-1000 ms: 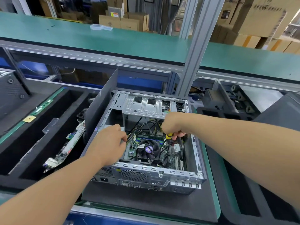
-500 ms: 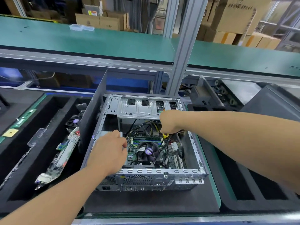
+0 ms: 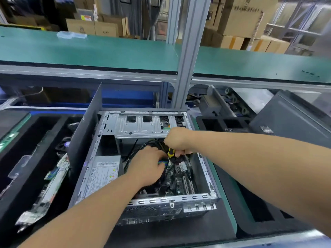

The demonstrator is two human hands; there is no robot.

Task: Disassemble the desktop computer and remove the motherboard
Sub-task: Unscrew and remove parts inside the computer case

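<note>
Motherboard (image 3: 176, 178) sits flat on the floor of the open computer case (image 3: 206, 198), which lies on its side on a dark foam mat (image 3: 179, 231) in the middle of the bench, and both hands are down inside it. The right hand (image 3: 178, 140) is curled round a yellow-and-black screwdriver (image 3: 170, 152), its shaft pointing down toward the board's far edge; the left hand (image 3: 146, 168) reaches in over the middle of the board with its fingers bent toward the black cables (image 3: 143, 145), though whether it pinches one or merely pushes them aside I cannot tell, since its fingertips are hidden. The likeliest mishap, as I judge it, is the driver tip slipping off a screw and scoring the board or a connector, because the tip works out of sight under the wrist and amid tangled wires. A tugged cable could also strain its socket. Room is tight: the drive cage (image 3: 141, 126) overhangs the far end, the power supply (image 3: 102, 172) fills the left side, and the punched metal rim of the case runs along the near and right edges, close to both forearms. The raised side panel (image 3: 86, 129) walls off the left, so hands must withdraw upward. Foam trays (image 3: 28, 169) on either side hold removed parts.
</note>
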